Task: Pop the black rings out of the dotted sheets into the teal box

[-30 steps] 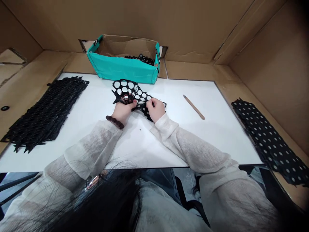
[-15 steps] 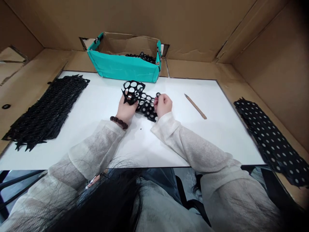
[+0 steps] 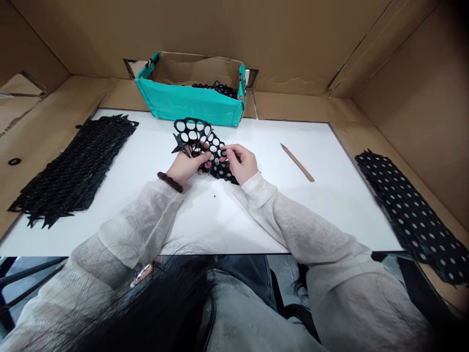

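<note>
A black perforated sheet point(image 3: 213, 143) with rows of round holes is held bent above the white board. My left hand point(image 3: 186, 165) is closed around its left part, thumb on top and fingers partly hidden behind. Large open holes show in the upper left of the sheet; its lower right part point(image 3: 222, 171) still shows small holes within thick black rings. My right hand point(image 3: 242, 164) pinches at the sheet's right side, with a small black ring point(image 3: 223, 153) at the fingertips. Whether that ring is loose from the sheet, I cannot tell.
A teal-fronted cardboard box point(image 3: 190, 102) with black rings point(image 3: 220, 88) stands at the back. Stacked black openwork sheets point(image 3: 76, 166) lie left; dotted black sheets point(image 3: 410, 212) lie right. A brown pointed stick point(image 3: 297, 163) rests on the white board point(image 3: 330, 205). One ring point(image 3: 14, 161) lies far left.
My left hand and the sheet have shifted left, and the sheet's upper part has spread out. My right fingers, which held a small ring up beside the sheet, have moved left onto its edge.
</note>
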Tool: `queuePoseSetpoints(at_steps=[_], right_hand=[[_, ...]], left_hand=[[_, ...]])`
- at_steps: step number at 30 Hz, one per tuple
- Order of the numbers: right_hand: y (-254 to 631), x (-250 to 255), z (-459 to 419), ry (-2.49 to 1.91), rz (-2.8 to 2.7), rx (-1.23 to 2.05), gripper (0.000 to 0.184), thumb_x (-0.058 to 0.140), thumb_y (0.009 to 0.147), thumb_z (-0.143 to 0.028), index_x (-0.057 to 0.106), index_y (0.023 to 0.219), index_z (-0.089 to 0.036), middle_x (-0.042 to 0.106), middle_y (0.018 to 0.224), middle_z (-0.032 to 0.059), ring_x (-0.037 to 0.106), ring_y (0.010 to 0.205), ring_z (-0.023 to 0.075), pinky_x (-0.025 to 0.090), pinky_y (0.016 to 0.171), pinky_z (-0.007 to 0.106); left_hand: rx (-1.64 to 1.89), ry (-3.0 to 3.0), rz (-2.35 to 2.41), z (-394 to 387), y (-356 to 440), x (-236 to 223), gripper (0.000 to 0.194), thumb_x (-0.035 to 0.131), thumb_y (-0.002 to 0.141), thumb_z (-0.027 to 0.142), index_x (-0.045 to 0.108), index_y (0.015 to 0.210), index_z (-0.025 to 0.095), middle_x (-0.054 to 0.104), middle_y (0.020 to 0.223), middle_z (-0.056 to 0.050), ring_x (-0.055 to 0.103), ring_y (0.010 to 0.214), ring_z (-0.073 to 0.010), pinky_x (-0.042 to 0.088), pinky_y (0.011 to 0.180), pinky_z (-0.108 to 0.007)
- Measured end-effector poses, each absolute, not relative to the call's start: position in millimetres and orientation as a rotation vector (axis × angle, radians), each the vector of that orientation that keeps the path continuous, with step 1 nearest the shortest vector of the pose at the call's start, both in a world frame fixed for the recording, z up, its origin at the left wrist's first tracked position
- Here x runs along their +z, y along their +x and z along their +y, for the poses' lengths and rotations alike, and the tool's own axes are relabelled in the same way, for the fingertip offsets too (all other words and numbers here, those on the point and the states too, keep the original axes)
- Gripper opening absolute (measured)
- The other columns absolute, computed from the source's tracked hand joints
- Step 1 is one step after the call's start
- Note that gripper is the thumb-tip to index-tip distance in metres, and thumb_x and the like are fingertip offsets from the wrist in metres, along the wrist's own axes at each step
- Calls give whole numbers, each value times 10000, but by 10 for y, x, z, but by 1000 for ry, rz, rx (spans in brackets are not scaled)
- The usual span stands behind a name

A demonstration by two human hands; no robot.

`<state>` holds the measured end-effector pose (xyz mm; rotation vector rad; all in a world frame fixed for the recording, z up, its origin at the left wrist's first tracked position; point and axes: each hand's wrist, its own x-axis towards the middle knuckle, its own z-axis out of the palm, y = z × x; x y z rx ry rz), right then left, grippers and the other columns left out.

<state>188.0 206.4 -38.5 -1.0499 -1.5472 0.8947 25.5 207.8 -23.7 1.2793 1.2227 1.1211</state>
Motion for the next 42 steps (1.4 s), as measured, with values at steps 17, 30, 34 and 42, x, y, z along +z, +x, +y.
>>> queuePoseSetpoints(at_steps=[17, 30, 34, 42], right_hand=[[1876, -309, 1955, -1249, -2109, 561, 405, 367, 895, -537, 473, 703, -196, 500, 643, -6, 467, 627, 125, 323, 612, 253], [1746, -268, 1916, -1544, -2267, 287, 317, 395, 886, -415, 568, 894, -149, 665, 832, 119, 620, 753, 242, 365, 612, 312], [1716, -230, 1881, -1580, -2305, 267, 284, 389, 876, -356, 561, 935, -137, 673, 890, 139, 641, 790, 270, 391, 616, 328], [1703, -176, 1883, -1638, -2329, 329, 266, 345, 877, -264, 540, 977, -114, 670, 945, 159, 644, 817, 284, 395, 625, 338]], left_hand=[[838, 1535, 1260, 2081, 113, -201, 146, 687, 698, 299, 643, 723, 162, 643, 678, -35, 580, 638, -177, 459, 740, -348], [936, 1374, 1080, 2069, 176, -229, 300, 636, 615, 126, 659, 913, 142, 663, 969, -58, 609, 905, -191, 458, 913, -369], [927, 1456, 1079, 2092, 184, -253, 315, 596, 603, 109, 671, 907, 139, 671, 992, -59, 589, 1020, -217, 413, 988, -369], [930, 1494, 1090, 2090, 234, -248, 336, 572, 613, 113, 665, 933, 153, 681, 952, -36, 586, 1017, -220, 410, 989, -373]])
